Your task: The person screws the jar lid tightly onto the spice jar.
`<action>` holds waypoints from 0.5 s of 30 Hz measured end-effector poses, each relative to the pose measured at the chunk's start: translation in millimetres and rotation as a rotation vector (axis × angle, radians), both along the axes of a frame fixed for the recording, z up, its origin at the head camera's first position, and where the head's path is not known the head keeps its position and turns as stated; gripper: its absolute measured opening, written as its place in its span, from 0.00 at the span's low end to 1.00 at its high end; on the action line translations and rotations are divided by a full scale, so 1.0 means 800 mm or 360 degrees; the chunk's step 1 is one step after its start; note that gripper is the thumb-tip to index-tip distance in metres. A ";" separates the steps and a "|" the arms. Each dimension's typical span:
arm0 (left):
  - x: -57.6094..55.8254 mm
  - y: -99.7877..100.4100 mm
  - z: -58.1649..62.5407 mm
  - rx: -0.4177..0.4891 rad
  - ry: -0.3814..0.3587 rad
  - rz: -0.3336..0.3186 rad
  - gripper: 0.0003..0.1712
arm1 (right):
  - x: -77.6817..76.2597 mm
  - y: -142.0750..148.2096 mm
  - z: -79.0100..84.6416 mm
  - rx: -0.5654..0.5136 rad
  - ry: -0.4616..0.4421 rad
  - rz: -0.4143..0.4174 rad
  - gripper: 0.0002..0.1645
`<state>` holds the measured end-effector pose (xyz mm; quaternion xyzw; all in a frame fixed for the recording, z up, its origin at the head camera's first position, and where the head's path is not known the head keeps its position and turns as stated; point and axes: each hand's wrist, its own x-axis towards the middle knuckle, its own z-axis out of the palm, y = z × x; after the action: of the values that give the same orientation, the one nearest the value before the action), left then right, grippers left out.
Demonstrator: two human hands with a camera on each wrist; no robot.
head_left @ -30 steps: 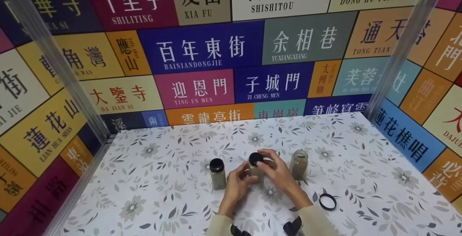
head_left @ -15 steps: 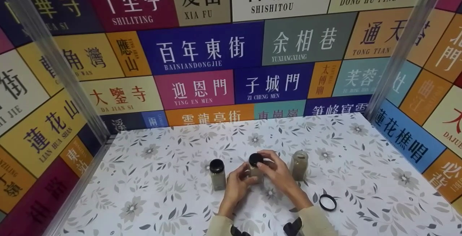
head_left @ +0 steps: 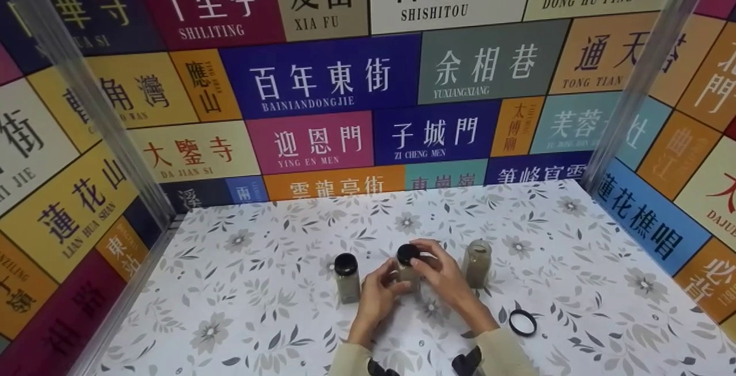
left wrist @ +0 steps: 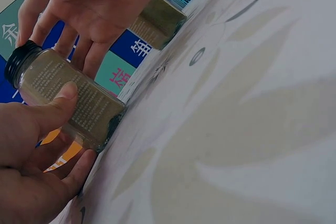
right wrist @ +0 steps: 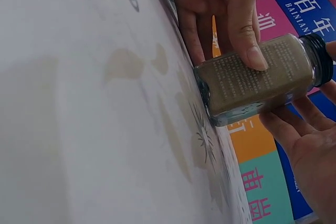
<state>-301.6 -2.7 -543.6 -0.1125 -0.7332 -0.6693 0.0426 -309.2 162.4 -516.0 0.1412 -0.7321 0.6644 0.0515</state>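
Note:
A square glass spice jar point(head_left: 407, 274) of brownish powder, with white print on its side, stands on the patterned tablecloth between the two hands. My left hand point(head_left: 378, 296) grips its body; the left wrist view shows the thumb point(left wrist: 67, 92) laid across the printed side. At the top, fingers of my right hand point(head_left: 447, 279) pinch the black lid point(head_left: 407, 251). In the right wrist view the jar's base point(right wrist: 210, 103) is down at the cloth. The right hand's palm faces the jar, its lower fingers beside the glass.
To the left stands a similar jar point(head_left: 347, 287) with a black top. On the right is a lidless jar point(head_left: 476, 265) of powder. A black ring-shaped piece point(head_left: 522, 322) with a white middle lies nearer the right sleeve point(head_left: 503, 353). Sign-printed panels point(head_left: 319, 74) enclose the table.

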 end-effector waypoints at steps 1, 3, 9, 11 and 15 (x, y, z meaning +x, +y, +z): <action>0.000 0.000 0.000 0.0002 -0.0004 0.0000 0.34 | 0.000 0.000 0.000 -0.0005 0.0010 0.0000 0.23; 0.000 0.000 0.000 0.0005 -0.0002 -0.0003 0.34 | 0.000 0.000 -0.001 -0.0006 0.0032 -0.0002 0.23; 0.001 0.000 0.000 0.0026 0.0009 -0.0011 0.35 | 0.000 0.002 -0.001 0.0104 0.0046 -0.0024 0.26; 0.001 -0.001 0.000 0.0016 0.0020 -0.0017 0.35 | 0.000 0.002 -0.001 0.0121 0.0052 -0.0020 0.27; 0.001 -0.002 -0.001 -0.0028 0.0048 -0.0027 0.35 | 0.000 0.002 -0.001 0.0091 0.0083 0.0010 0.26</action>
<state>-301.1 -4.0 -544.1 -0.1292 -0.7374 -0.6614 0.0469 -309.1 164.1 -516.8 0.1622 -0.7486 0.6396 0.0646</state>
